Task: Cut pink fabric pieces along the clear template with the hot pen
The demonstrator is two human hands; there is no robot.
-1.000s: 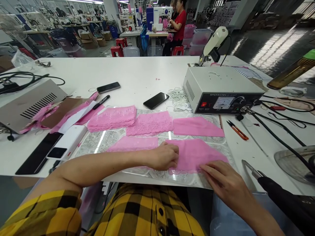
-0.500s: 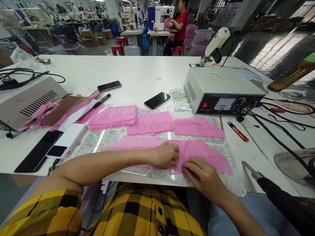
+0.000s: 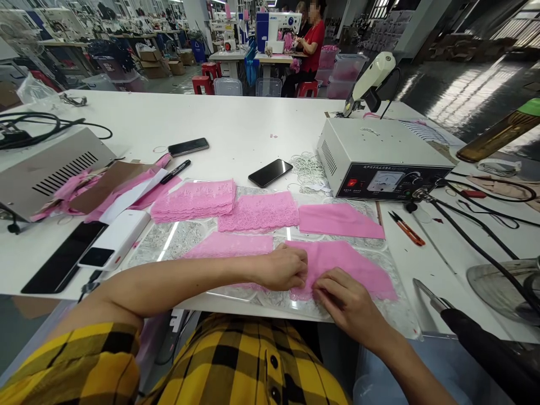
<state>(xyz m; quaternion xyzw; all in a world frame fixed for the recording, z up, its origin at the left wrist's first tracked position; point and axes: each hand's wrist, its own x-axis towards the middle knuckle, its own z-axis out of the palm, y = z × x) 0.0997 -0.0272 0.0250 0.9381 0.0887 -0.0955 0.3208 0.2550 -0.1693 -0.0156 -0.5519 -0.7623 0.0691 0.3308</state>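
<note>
A pink lace piece [image 3: 350, 261] lies on the glossy patterned mat [image 3: 177, 239] near the table's front edge. My left hand [image 3: 280, 269] is curled closed and presses on the left end of that piece. My right hand [image 3: 348, 301] rests just beside it, fingers bent and pinching the piece's near edge. Another pink piece [image 3: 230, 246] lies under my left wrist. Behind are a stack of pink lace [image 3: 194, 199], a second lace stack [image 3: 258, 211] and a plain pink piece [image 3: 337, 219].
A grey machine with a dial [image 3: 382, 160] stands at the right, orange snips [image 3: 407, 228] beside it. Two phones [image 3: 270, 172] [image 3: 188, 147], a marker [image 3: 175, 171], a metal box [image 3: 46, 169] at left, cables, and a black tool [image 3: 485, 343] at lower right. A person in red sits far behind.
My right hand slid left along the pink piece's near edge until it sat close to my left hand. The left hand stayed put.
</note>
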